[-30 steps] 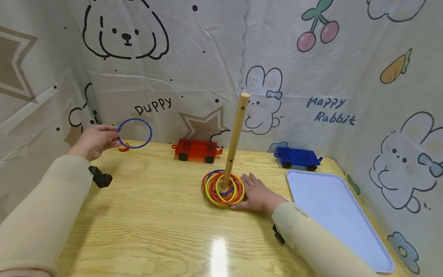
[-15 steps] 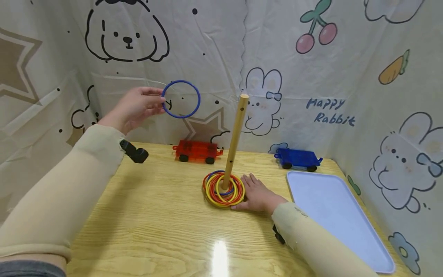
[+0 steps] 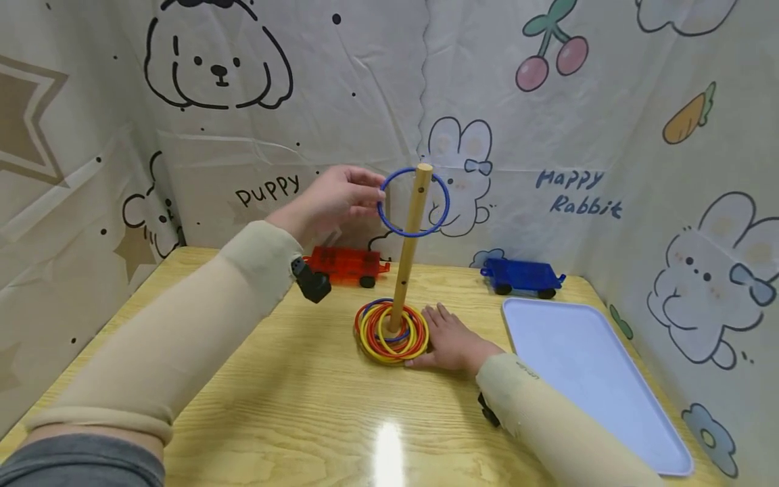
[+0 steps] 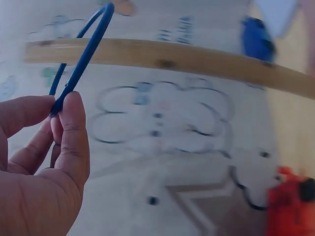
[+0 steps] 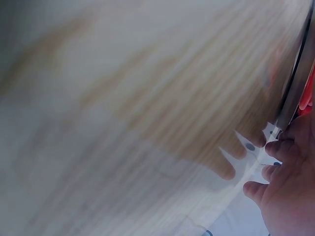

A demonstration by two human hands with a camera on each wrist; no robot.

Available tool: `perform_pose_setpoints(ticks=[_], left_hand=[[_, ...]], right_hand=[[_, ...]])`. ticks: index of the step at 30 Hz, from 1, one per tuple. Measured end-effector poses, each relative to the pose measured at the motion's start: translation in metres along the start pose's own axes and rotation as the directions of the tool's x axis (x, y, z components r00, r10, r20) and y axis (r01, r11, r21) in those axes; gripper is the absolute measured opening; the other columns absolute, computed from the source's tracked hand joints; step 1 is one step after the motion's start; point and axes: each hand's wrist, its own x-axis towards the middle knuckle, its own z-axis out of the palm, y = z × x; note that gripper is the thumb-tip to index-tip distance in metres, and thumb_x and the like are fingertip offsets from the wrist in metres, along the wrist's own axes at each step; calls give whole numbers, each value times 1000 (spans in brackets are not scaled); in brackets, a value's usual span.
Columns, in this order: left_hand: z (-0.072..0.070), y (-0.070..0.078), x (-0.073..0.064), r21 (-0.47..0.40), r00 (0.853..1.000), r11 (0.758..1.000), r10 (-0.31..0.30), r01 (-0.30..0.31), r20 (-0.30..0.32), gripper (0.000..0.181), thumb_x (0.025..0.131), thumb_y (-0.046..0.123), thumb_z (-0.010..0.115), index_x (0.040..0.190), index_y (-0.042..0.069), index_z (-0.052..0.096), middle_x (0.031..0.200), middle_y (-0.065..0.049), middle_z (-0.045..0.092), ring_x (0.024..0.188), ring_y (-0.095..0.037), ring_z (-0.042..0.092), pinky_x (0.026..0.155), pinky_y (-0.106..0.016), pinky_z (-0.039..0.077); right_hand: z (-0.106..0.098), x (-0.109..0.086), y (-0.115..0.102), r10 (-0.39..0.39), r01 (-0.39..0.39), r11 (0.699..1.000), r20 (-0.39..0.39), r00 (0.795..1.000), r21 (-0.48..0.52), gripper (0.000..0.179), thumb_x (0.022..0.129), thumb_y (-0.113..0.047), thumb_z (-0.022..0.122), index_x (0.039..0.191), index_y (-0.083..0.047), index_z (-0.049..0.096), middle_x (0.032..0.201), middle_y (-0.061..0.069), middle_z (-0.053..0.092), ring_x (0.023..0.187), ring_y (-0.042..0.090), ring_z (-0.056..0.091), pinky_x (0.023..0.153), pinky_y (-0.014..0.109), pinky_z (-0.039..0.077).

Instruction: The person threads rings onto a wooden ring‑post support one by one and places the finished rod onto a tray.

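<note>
My left hand (image 3: 341, 196) pinches a blue ring (image 3: 448, 203) at its left edge, between thumb and fingertips. The ring encircles the upper part of a wooden pole (image 3: 409, 257), passing before and behind it. The left wrist view also shows the ring (image 4: 88, 56) looped about the pole (image 4: 133, 53). Red, yellow and blue rings (image 3: 368, 338) lie piled around the pole's foot. Flat on the table beside them is my right hand (image 3: 453, 340), thumb and fingers spread along the pile's right side.
Behind the pole stand a red toy wagon (image 3: 349, 264), partly covered by my left forearm, and a blue toy wagon (image 3: 523, 277). At the right lies a pale blue tray (image 3: 510, 318). A printed cloth (image 3: 353, 61) walls the wooden table (image 3: 328, 419).
My left hand has lifted the blue ring from the far left and carried it right, over the pole's top. The right hand stays put beside the pile.
</note>
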Motion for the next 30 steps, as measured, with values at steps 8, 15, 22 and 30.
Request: perform_pose_setpoints(ticks=[8, 15, 22, 30], left_hand=[[9, -73, 7, 131, 987, 982, -146, 136, 72, 25, 103, -3, 57, 127, -9, 62, 118, -21, 62, 92, -23, 63, 90, -38, 59], [18, -122, 3, 203, 965, 953, -247, 225, 90, 22, 101, -5, 59, 122, -10, 64, 110, -17, 65, 99, -27, 67, 83, -33, 61], [25, -155, 4, 238, 951, 933, -296, 269, 87, 26, 100, -5, 61, 125, -12, 64, 107, -17, 66, 83, -20, 66, 76, -30, 62], [29, -161, -4, 400, 975, 901, -212, 167, 72, 31, 98, 5, 68, 126, -8, 64, 110, -14, 65, 90, -21, 64, 81, -32, 59]], right_hand=[[-3, 1, -1, 6, -6, 1000, 1, 1000, -14, 115, 89, -70, 68, 161, 7, 20, 167, 24, 17, 155, 43, 8, 124, 55, 16], [-1, 1, 2, -9, 9, 1000, -14, 1000, -8, 115, 89, -69, 68, 161, 5, 19, 167, 25, 17, 154, 46, 8, 124, 56, 16], [-3, -1, 1, -2, 1, 1000, -14, 1000, -16, 115, 90, -69, 67, 161, 7, 19, 167, 25, 17, 154, 45, 8, 124, 56, 16], [-8, -9, 5, 5, -4, 1000, 12, 1000, -20, 120, 83, -74, 71, 161, 4, 23, 167, 24, 21, 154, 47, 9, 124, 56, 15]])
